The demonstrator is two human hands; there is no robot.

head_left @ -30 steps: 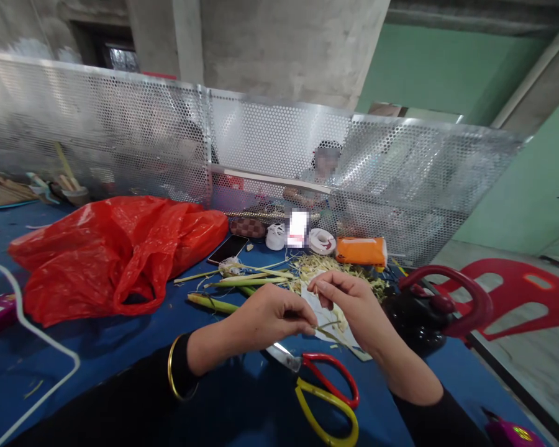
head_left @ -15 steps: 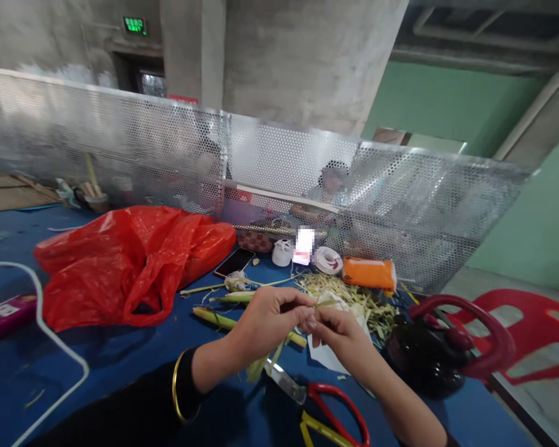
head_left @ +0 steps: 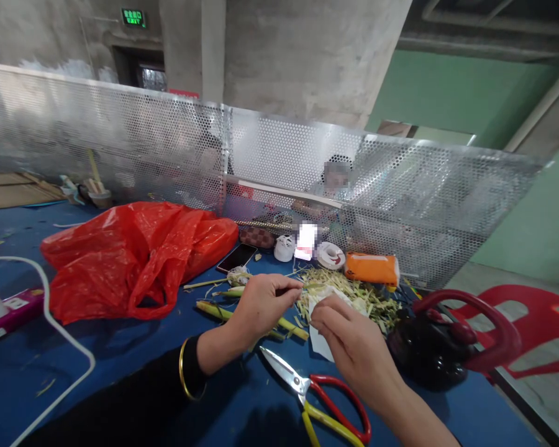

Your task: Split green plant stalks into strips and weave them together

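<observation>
My left hand (head_left: 261, 305) is pinched at the fingertips on a thin greenish strip of plant husk (head_left: 315, 287), which points to the right. To its right, my right hand (head_left: 347, 335) has its fingers curled downward over a white paper (head_left: 320, 340); whatever lies under those fingers is hidden. Green-yellow stalks (head_left: 217, 309) lie beneath and left of my left hand. Behind my right hand spreads a heap of cut straw-like strips (head_left: 377, 304). Scissors with one red and one yellow handle (head_left: 300, 386) rest below the hands, blades pointing up-left.
A red plastic bag (head_left: 121, 261) covers the left of the blue table. A dark kettle (head_left: 428, 347) stands at right, near a red chair (head_left: 535, 323). Further back are a phone (head_left: 236, 257), a tape roll (head_left: 330, 255), an orange packet (head_left: 371, 268) and a perforated metal screen (head_left: 279, 155).
My hands, together before, have come apart, the right one moving down and right onto the paper. The pale strip hanging below my left hand no longer shows over the scissors.
</observation>
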